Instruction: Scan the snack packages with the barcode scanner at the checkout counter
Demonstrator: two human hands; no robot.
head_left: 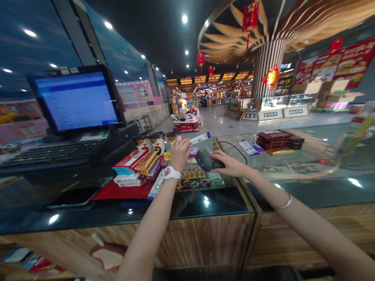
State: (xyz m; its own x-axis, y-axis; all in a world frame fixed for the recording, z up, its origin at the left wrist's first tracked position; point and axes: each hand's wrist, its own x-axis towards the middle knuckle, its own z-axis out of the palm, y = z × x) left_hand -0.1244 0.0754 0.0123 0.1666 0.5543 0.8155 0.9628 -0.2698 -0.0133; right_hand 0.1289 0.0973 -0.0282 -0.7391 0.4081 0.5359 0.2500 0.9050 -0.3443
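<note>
My left hand (pixel 180 153), with a white watch at the wrist, is closed on a narrow white-and-blue snack packet (pixel 200 138) that sticks out to its right. In my right hand (pixel 227 163) is a black barcode scanner (pixel 205 160), its head turned left toward the packet and a small blue light showing on it. A black cable (pixel 234 144) curves over the glass behind that hand. Beneath and left of my left hand lie stacked snack packs, among them a red-and-blue box (pixel 129 160) and a golden packet (pixel 146 162).
A monitor (pixel 77 99) and keyboard (pixel 52 150) stand at the left. Several lidded cups (pixel 157 142) are behind the snacks. A phone (pixel 74 197) lies near the front edge. Dark red packets (pixel 275 139) are piled on the right glass counter (pixel 307 156), beside white-and-blue packets (pixel 248 147).
</note>
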